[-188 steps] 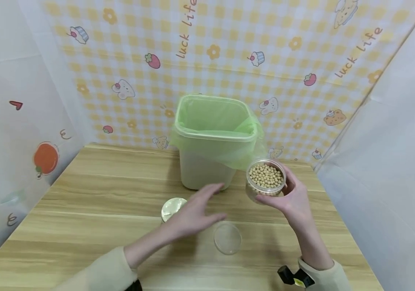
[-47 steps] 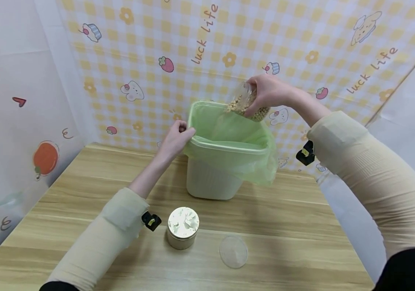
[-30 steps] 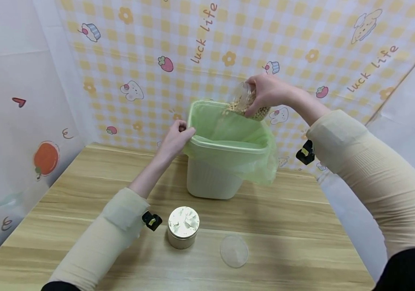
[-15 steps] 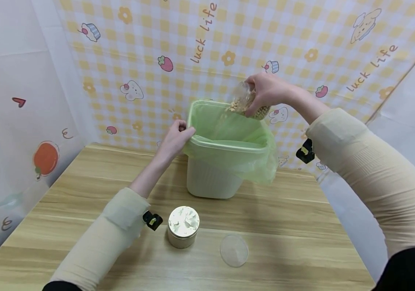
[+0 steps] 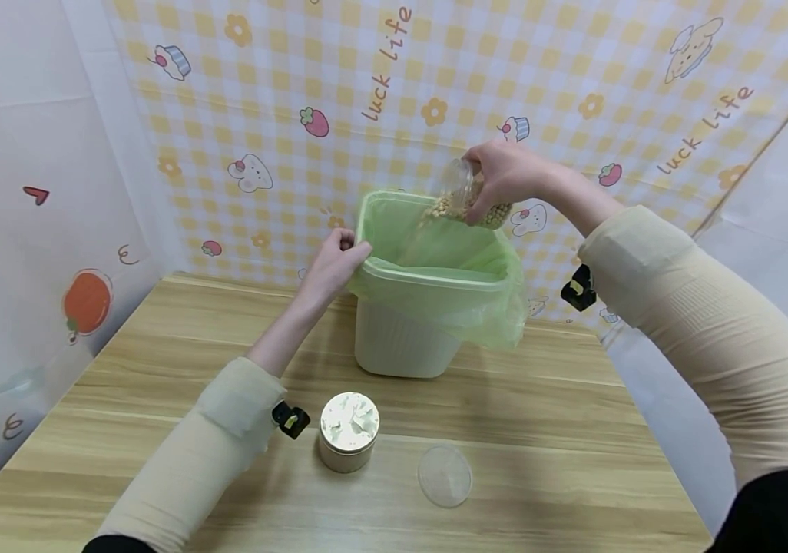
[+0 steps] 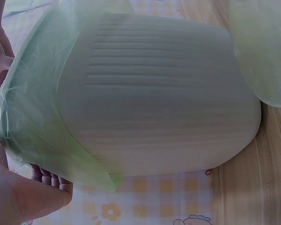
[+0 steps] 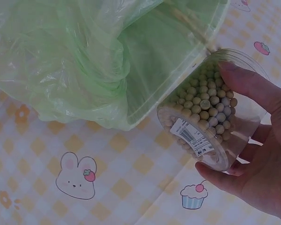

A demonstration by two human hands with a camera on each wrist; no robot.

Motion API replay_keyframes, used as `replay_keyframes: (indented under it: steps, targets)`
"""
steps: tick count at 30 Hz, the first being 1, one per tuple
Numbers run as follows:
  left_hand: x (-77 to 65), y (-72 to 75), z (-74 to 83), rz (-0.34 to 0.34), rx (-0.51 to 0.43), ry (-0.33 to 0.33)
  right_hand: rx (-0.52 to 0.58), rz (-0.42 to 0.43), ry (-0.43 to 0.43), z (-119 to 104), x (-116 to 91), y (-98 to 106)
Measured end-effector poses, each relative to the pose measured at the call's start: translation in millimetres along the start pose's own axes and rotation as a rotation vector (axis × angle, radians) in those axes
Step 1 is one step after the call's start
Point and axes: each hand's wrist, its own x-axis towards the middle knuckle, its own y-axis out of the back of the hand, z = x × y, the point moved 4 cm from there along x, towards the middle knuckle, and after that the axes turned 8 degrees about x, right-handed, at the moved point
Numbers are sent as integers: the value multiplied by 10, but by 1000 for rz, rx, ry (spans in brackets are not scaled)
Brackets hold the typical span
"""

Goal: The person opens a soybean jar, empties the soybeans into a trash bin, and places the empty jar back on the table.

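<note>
My right hand (image 5: 508, 173) grips a clear plastic jar (image 7: 206, 103) of round, pale soybeans. It is tipped mouth-down to the left, over the back right rim of a white bin (image 5: 408, 349) lined with a green bag (image 5: 491, 326). Soybeans (image 5: 428, 213) stream from the jar's mouth into the bag; the bottom of the bin is hidden. A printed label (image 7: 193, 136) shows on the jar's base. At the bin's left rim, my left hand (image 5: 330, 265) pinches the edge and bag, fingers curled and thumb on the near side.
A round canister (image 5: 349, 434) with a shiny silver top stands on the wooden table (image 5: 539, 430) in front of the bin. To its right lies a clear round lid (image 5: 445, 476). A checked cloth wall rises close behind the bin.
Earlier the right hand held the jar upright, full, beside the bin; now it is raised and tipped, with soybeans falling. The left hand moved from above the table to the bin's rim.
</note>
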Motion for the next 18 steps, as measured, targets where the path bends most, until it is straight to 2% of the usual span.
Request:
replay_keyframes:
  steps: [18]
  targets:
    - [-7, -11, 3, 16, -13, -8, -21, -20, 0, 15, -12, -20]
